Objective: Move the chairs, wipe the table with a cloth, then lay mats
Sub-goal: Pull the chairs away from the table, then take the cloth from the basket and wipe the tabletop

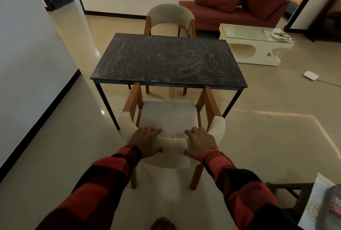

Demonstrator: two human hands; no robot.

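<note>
From the head view, both hands are on the curved top rail of the near cream-upholstered armchair with orange-brown wooden legs (168, 119). The left hand (145, 142) wraps over the rail left of its middle, fingers curled down the inner face toward the seat and thumb under the back edge. The right hand (200, 142) does the same right of the middle, with an orange thread band at the wrist. Each grip is closed round the padded rail, and nothing else is held.

The chair lies straight ahead of the hands. Its front arm posts are tucked just under the near edge of the dark speckled rectangular desk on thin black legs (168, 60), while its seat sits mostly clear of that edge. The desk's long axis runs away from the person, so I judge the chair must come straight back toward the body. The two hands are level and equally near, which suits an even pull.

A second cream armchair with the same wooden frame (170, 19) stands at the far end of the desk, well apart from the hands.

The desk top shows pale streaks and carries no cloth or mats. No container stands on it. Wiping and laying appear not yet begun.
</note>
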